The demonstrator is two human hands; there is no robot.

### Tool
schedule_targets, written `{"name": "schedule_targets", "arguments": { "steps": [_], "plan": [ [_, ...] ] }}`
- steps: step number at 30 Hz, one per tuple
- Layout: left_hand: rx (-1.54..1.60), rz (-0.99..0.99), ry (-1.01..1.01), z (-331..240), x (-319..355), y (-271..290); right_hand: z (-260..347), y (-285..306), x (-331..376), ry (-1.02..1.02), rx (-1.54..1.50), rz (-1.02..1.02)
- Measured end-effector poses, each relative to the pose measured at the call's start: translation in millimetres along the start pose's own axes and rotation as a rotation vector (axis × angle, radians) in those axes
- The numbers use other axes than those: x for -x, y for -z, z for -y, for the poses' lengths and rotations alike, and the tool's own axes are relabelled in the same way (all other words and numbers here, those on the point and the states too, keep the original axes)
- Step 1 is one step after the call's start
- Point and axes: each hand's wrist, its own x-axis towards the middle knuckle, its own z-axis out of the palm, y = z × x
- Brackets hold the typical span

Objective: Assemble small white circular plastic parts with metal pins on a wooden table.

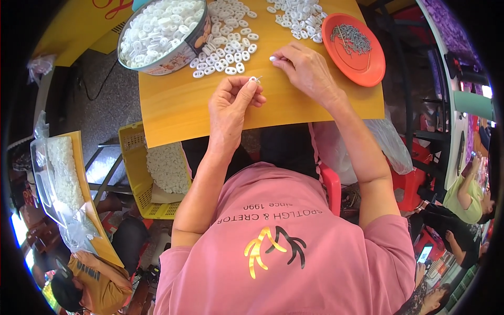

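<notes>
Over the table's near part, my left hand (229, 102) is closed, pinching a small white plastic piece (253, 80) between thumb and fingers. A thin metal pin (260, 78) sticks out of that piece toward the right. My right hand (310, 71) is raised a little farther off, thumb and forefinger together on a small white piece (272, 59), mostly hidden by the fingertips. Beyond my hands lie many loose white oval pieces with two holes (226, 60). To the right of my right hand, an orange-red plate (362, 76) holds a heap of small grey metal pins (352, 39).
A round tin (173, 67) full of white pieces stands at the table's far left. More white pieces (302, 21) lie at the back. Below left is a yellow crate (131, 157) with white pieces. Another person (100, 283) sits at a board at the left; others are at the right.
</notes>
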Motion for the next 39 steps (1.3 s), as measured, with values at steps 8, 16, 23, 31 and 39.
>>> {"name": "schedule_targets", "arguments": {
  "steps": [8, 16, 23, 31, 39],
  "plan": [
    [0.008, 0.028, -0.016, -5, -3, -13, 29, 19, 21, -0.588, -1.211, 0.093],
    [0.037, 0.071, -0.034, -15, 2, -25, 43, 26, 35, -0.502, -1.466, -0.015],
    [0.02, 0.09, -0.04, -18, 7, -29, 48, 32, 39, -0.408, -1.328, -0.076],
    [-0.018, 0.079, -0.035, -20, 8, -32, 57, 33, 42, -0.292, -0.975, -0.179],
    [-0.007, 0.07, -0.023, -19, 8, -34, 63, 34, 45, -0.296, -0.919, -0.194]
  ]
}}
